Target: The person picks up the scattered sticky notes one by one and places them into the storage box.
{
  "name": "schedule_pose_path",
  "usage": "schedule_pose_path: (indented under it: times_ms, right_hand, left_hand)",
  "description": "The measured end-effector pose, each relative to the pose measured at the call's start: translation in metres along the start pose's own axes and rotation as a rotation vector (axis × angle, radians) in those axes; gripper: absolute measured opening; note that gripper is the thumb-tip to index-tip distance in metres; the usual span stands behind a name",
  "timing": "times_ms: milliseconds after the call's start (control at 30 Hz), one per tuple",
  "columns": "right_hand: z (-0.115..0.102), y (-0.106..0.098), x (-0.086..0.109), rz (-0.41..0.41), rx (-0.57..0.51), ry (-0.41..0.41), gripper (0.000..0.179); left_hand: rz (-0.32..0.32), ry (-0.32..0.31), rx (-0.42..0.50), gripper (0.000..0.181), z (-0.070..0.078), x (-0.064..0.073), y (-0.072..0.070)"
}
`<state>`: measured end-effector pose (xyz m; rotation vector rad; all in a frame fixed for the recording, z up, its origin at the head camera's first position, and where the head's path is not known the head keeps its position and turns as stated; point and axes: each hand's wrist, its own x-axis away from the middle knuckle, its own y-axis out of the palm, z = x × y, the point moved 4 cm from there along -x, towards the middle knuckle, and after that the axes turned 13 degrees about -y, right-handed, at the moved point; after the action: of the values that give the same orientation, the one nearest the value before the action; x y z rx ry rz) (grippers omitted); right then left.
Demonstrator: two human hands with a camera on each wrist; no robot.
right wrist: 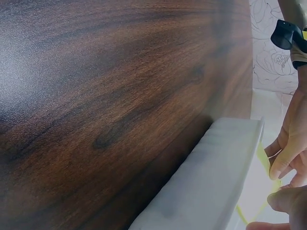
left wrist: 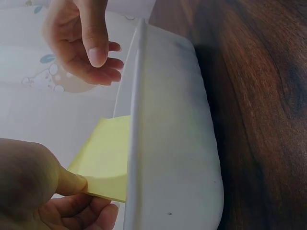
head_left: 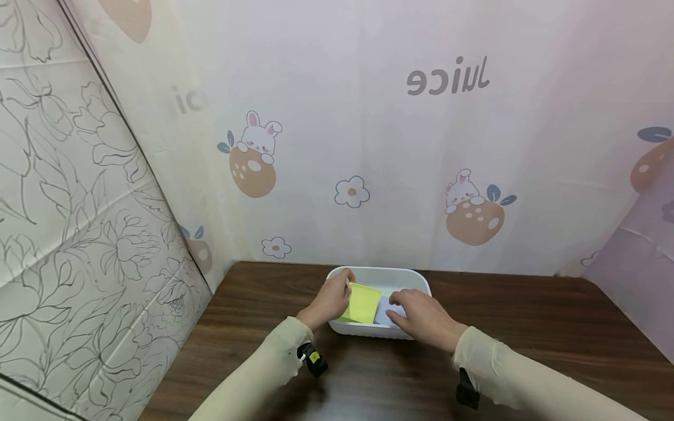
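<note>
My left hand (head_left: pixel 330 299) pinches a square yellow sticky note pad (head_left: pixel 362 304) by its left edge, thumb on its face. The pad stands tilted inside a white plastic bin (head_left: pixel 363 331), its lower part hidden behind the near wall in the left wrist view. A pale blue square (head_left: pixel 387 311) lies in the bin to the right of the yellow pad. Over the bin's right side is my right hand (head_left: pixel 427 316), fingers loosely bent and close to the pale blue square. Nothing shows between its thumb and fingers (left wrist: pixel 97 55) in the left wrist view.
The bin stands on a dark wood table (head_left: pixel 526 327), close to its back edge. Behind rises a printed curtain (head_left: pixel 353 117) with rabbits and fruit. A flower-patterned sheet (head_left: pixel 95 204) hangs along the left side. Each wrist wears a black camera (head_left: pixel 316 361).
</note>
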<state>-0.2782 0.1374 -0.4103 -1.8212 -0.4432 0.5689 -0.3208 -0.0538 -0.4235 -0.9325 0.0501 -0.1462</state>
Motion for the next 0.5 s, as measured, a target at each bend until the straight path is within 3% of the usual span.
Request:
schedule_pose_path:
  times_ms: [500]
  right_hand:
    - [-0.0002, 0.0011, -0.001, -0.002, -0.004, 0.004, 0.024]
  left_hand:
    - [-0.01, -0.031, -0.021, 0.01, -0.0041, -0.0041, 0.0049]
